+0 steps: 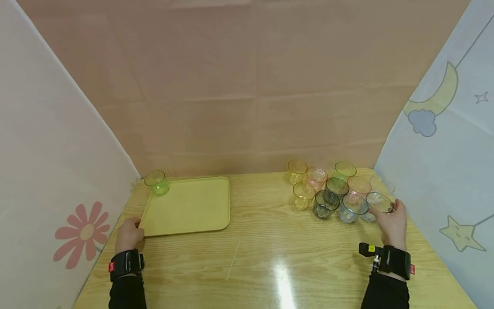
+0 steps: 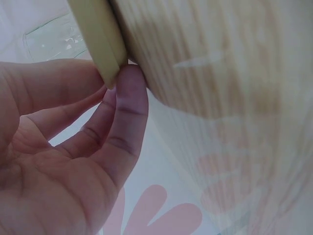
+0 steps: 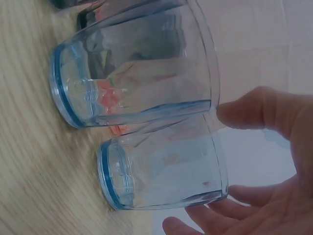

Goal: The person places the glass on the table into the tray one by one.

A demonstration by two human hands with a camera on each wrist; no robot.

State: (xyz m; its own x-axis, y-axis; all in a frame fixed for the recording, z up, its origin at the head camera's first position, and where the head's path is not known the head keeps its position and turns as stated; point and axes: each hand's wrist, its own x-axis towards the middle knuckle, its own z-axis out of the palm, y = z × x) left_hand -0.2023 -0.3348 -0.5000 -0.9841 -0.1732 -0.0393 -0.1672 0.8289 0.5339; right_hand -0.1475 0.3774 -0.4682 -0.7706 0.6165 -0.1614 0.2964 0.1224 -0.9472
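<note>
The near left corner of a yellow tray (image 1: 185, 206) is pinched between the thumb and fingers of my left hand (image 1: 129, 234); the left wrist view shows the fingertips on the tray's edge (image 2: 100, 41). A green glass (image 1: 157, 183) stands at the tray's far left corner. On the right, my right hand (image 1: 391, 221) holds a clear bluish glass (image 1: 379, 202) near its rim, thumb on one side and fingers on the other. In the right wrist view this glass (image 3: 164, 169) stands upright beside another bluish glass (image 3: 142, 73), whose rim is close to the thumb.
Several glasses cluster around the held one: a yellow glass (image 1: 303, 196), a dark grey glass (image 1: 326, 204), a pink glass (image 1: 317, 177) and a far green glass (image 1: 345, 170) among them. A brown back wall (image 1: 254, 107) and white side panels border the wooden table (image 1: 262, 249).
</note>
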